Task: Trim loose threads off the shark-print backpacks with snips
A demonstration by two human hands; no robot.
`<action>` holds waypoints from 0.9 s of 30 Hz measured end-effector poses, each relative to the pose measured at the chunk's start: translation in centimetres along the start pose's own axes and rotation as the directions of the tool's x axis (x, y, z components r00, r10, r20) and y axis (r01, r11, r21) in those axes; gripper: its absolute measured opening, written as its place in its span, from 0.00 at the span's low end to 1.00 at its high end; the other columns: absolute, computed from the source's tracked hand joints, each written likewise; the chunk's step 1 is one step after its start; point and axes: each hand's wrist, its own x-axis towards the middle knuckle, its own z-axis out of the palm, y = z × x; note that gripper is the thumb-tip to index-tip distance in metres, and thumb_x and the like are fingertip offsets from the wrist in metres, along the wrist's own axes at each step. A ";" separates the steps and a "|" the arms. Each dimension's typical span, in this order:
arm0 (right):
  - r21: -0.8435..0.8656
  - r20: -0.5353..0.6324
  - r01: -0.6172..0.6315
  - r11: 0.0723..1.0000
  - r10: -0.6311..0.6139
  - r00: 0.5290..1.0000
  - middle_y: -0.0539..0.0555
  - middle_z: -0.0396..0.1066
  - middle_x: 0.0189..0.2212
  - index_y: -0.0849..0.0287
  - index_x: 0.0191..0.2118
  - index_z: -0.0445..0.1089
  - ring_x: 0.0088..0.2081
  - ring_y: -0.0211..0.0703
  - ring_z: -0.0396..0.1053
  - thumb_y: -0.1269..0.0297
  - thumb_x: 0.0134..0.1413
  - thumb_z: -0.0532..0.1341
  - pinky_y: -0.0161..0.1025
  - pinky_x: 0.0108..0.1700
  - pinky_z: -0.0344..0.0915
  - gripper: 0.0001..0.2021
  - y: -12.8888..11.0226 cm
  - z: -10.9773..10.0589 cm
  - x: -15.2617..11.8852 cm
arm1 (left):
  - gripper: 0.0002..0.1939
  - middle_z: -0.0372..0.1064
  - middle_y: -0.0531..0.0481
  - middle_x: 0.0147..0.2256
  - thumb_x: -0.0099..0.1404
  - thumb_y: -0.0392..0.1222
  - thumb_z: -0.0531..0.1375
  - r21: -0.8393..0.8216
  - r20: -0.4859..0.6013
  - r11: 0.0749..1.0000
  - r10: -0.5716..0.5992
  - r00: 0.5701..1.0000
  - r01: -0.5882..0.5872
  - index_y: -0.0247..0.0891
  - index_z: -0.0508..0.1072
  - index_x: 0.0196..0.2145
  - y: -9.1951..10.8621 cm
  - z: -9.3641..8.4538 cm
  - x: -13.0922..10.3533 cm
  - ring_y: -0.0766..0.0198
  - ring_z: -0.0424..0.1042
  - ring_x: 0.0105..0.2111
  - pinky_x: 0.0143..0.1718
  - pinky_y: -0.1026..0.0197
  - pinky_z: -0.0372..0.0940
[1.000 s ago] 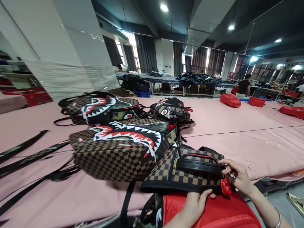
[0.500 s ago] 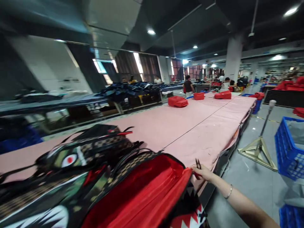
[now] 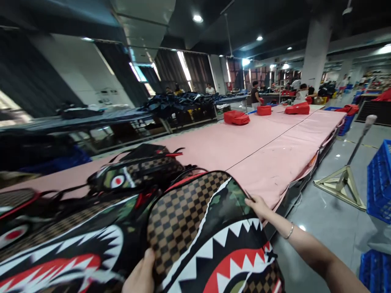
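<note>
In front of me is a backpack (image 3: pixel 192 211) with a brown checkered panel, a camouflage patch and a printed shark mouth with white teeth. Its front panel faces me, and only a thin strip of red lining shows at the top. My right hand (image 3: pixel 259 206) is closed on its upper right edge, with a small dark tip by the fingers that I cannot make out clearly. At the lower left edge, my left hand (image 3: pixel 141 273) grips the backpack, thumb in front and the other fingers mostly hidden. More shark-print backpacks (image 3: pixel 67 240) lie to the left.
A long table with a pink cover (image 3: pixel 210 144) runs ahead, bearing red bags (image 3: pixel 236 117) farther off. Right of it stand a pole on a triangular metal base (image 3: pixel 340 185) and blue crates (image 3: pixel 380 183). A person (image 3: pixel 255 94) is at the far end.
The backpack's red-lined opening has been folded over, so its printed front now shows. My left hand has come into view at its left edge. The dark snips in my right hand no longer show clearly.
</note>
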 end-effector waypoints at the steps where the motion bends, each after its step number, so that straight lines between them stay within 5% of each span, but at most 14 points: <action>1: 0.018 0.016 -0.019 1.000 0.019 1.000 0.46 0.57 0.17 0.60 0.24 0.63 0.21 0.35 0.55 0.53 0.47 0.57 0.32 0.22 0.51 0.14 0.1 -0.3 0.1 | 0.20 0.72 0.48 0.25 0.56 0.56 0.53 -0.072 0.030 0.990 -0.119 0.992 0.121 0.35 0.72 0.32 0.2 -0.1 0.0 0.56 0.71 0.29 0.28 0.58 0.67; 4: 0.045 0.037 -0.086 0.995 0.085 0.996 0.46 0.56 0.14 0.60 0.25 0.64 0.17 0.33 0.53 0.47 0.46 0.57 0.31 0.18 0.48 0.18 0.7 -1.2 0.1 | 0.16 0.72 0.47 0.24 0.56 0.51 0.53 -0.227 0.175 0.896 -0.347 0.921 0.381 0.35 0.71 0.30 0.1 0.9 1.4 0.58 0.71 0.27 0.28 0.58 0.67; 11: 0.025 -0.173 -0.215 0.976 0.216 0.961 0.47 0.59 0.14 0.63 0.35 0.66 0.12 0.31 0.50 0.45 0.51 0.49 0.31 0.15 0.48 0.24 3.9 -2.8 -2.0 | 0.09 0.63 0.53 0.15 0.50 0.45 0.56 0.013 0.092 0.922 -0.386 0.918 0.386 0.36 0.68 0.24 -4.6 3.4 4.3 0.60 0.67 0.21 0.22 0.61 0.62; 16: -0.036 -0.301 -0.259 0.965 0.237 0.924 0.56 0.70 0.34 0.60 0.34 0.68 0.30 0.39 0.66 0.53 0.51 0.54 0.33 0.27 0.61 0.15 6.4 -5.7 -3.5 | 0.12 0.50 0.59 0.09 0.46 0.49 0.56 0.103 0.115 0.914 -0.404 0.908 0.393 0.37 0.66 0.22 -4.6 3.3 4.9 0.64 0.57 0.13 0.14 0.64 0.51; 20: -0.069 -0.262 -0.303 0.951 0.275 0.925 0.58 0.69 0.39 0.59 0.29 0.69 0.39 0.44 0.66 0.60 0.47 0.60 0.34 0.35 0.62 0.08 8.4 -6.8 -4.6 | 0.13 0.44 0.63 0.09 0.44 0.51 0.56 0.133 0.126 0.901 -0.429 0.894 0.413 0.38 0.63 0.22 -3.9 3.9 5.3 0.71 0.45 0.09 0.12 0.67 0.43; 27: 0.014 -0.053 -0.284 0.959 0.285 0.957 0.50 0.67 0.24 0.60 0.33 0.67 0.24 0.36 0.63 0.61 0.52 0.53 0.34 0.27 0.60 0.10 10.4 -2.7 -3.7 | 0.12 0.45 0.63 0.09 0.45 0.48 0.57 0.170 0.104 0.885 -0.454 0.885 0.434 0.37 0.64 0.25 -3.4 4.6 5.6 0.72 0.46 0.08 0.11 0.68 0.43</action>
